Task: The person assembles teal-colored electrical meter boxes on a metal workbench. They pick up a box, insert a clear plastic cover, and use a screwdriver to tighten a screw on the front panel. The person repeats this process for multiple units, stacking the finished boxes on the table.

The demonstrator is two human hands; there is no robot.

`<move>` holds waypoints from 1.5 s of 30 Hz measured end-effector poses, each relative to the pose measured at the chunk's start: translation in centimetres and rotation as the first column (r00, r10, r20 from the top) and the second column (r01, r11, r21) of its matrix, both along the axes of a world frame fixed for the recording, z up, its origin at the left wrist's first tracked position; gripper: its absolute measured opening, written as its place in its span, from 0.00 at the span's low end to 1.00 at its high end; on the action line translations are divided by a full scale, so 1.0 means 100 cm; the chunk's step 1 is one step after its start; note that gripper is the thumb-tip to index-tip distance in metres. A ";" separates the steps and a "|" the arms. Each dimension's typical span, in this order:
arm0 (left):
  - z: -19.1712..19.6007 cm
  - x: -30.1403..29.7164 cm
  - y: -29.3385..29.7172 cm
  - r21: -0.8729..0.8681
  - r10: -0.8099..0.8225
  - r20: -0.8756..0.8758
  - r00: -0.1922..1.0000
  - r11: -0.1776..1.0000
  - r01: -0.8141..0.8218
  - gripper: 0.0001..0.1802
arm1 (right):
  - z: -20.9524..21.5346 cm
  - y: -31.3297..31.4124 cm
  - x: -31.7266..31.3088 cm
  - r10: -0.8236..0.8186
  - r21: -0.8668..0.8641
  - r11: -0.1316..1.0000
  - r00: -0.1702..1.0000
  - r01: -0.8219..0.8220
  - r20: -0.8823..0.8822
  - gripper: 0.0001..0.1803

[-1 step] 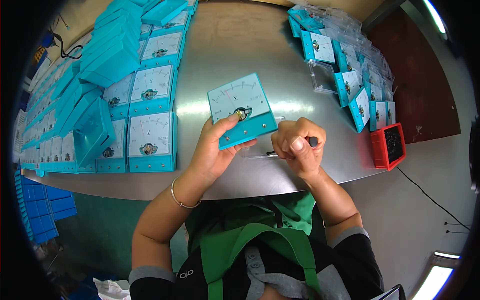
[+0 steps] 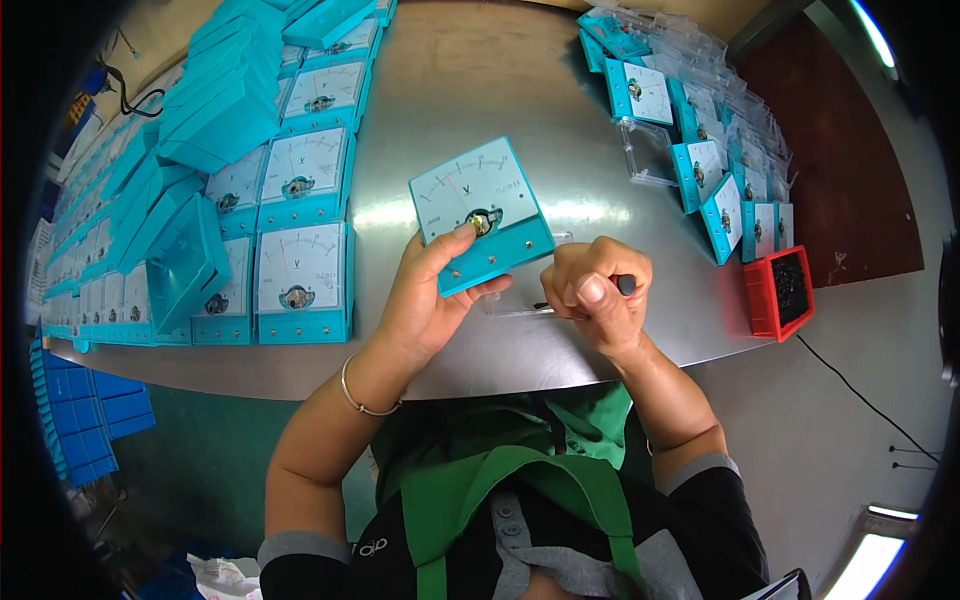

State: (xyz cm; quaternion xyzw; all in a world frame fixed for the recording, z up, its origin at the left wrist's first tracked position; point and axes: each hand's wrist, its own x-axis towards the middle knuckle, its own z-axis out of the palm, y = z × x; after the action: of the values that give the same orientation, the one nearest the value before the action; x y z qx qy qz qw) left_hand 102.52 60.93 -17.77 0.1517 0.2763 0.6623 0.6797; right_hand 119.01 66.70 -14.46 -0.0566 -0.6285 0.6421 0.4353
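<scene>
My left hand grips a teal panel voltmeter from below, thumb on its face near the round opening with the brass-coloured mechanism. The meter is tilted, with a white scale and a teal lower strip bearing several screws. To its right, my right hand is closed around a slim screwdriver; its black handle end sticks out beside the thumb, and a dark tip shows on the other side. The rest of the tool is hidden in the fist. Under the hands, a clear plastic cover lies on the metal table, partly hidden.
Rows of similar meters fill the table's left side, with stacked teal housings on top. At the right are more meters and clear covers. A red box of small black parts stands at the right edge.
The voltmeter in my left hand has shifted slightly up and to the left. My right hand stays almost where it was, still around the screwdriver.
</scene>
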 end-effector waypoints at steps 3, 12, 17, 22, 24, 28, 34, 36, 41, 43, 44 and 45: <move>0.002 -0.002 0.000 0.014 0.034 -0.074 0.997 0.999 -0.033 0.19 | -0.002 0.000 -0.002 0.013 -0.057 0.998 1.000 -0.011 0.025 0.16; 0.013 -0.009 -0.018 0.033 0.081 -0.326 0.942 0.997 -0.074 0.21 | 0.018 0.005 0.007 0.054 -0.120 0.992 0.992 -0.040 0.115 0.13; 0.016 -0.011 -0.051 -0.003 -0.069 -0.351 0.934 0.997 0.072 0.23 | 0.013 0.037 0.041 -0.371 0.670 0.737 0.775 -0.089 0.511 0.23; 0.011 0.003 -0.060 0.015 -0.026 -0.385 0.923 0.999 0.035 0.24 | 0.009 0.009 0.061 -0.420 0.586 0.771 0.494 -0.249 0.762 0.34; 0.004 0.004 -0.059 0.045 0.003 -0.401 0.916 0.999 0.016 0.24 | 0.011 0.007 0.077 -0.555 0.624 0.781 0.450 -0.007 0.700 0.36; 0.002 0.008 -0.063 -0.060 -0.105 -0.278 0.955 0.994 0.092 0.22 | 0.034 0.002 0.079 -0.510 0.525 0.833 0.614 0.176 0.603 0.32; -0.005 0.010 -0.057 -0.034 -0.251 0.067 0.966 0.967 0.254 0.28 | 0.040 -0.011 0.043 -0.302 0.439 0.898 0.682 -0.032 0.666 0.30; -0.006 0.011 -0.056 -0.035 -0.257 0.071 0.964 0.965 0.260 0.28 | 0.033 -0.011 0.041 -0.303 0.441 0.897 0.682 -0.032 0.666 0.29; -0.010 0.010 -0.059 -0.060 -0.260 0.082 0.962 0.962 0.265 0.29 | 0.026 -0.010 0.038 -0.271 0.410 0.911 0.686 -0.043 0.675 0.28; -0.013 0.011 -0.060 -0.044 -0.268 0.084 0.960 0.961 0.272 0.31 | 0.021 -0.011 0.039 -0.259 0.383 0.923 0.693 -0.027 0.672 0.28; -0.016 0.011 -0.059 -0.012 -0.260 0.064 0.963 0.965 0.261 0.31 | 0.018 -0.012 0.039 -0.252 0.370 0.929 0.698 -0.019 0.670 0.28; -0.019 0.012 -0.059 0.020 -0.252 0.043 0.967 0.968 0.251 0.32 | 0.015 -0.015 0.039 -0.282 0.398 0.917 0.712 0.003 0.643 0.28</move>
State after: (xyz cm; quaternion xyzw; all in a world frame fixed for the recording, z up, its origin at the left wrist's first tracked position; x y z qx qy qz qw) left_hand 103.69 55.00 -19.71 0.1751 0.2346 0.5761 0.7632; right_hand 122.88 65.22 -12.94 -0.2574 -0.8469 0.4087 0.2223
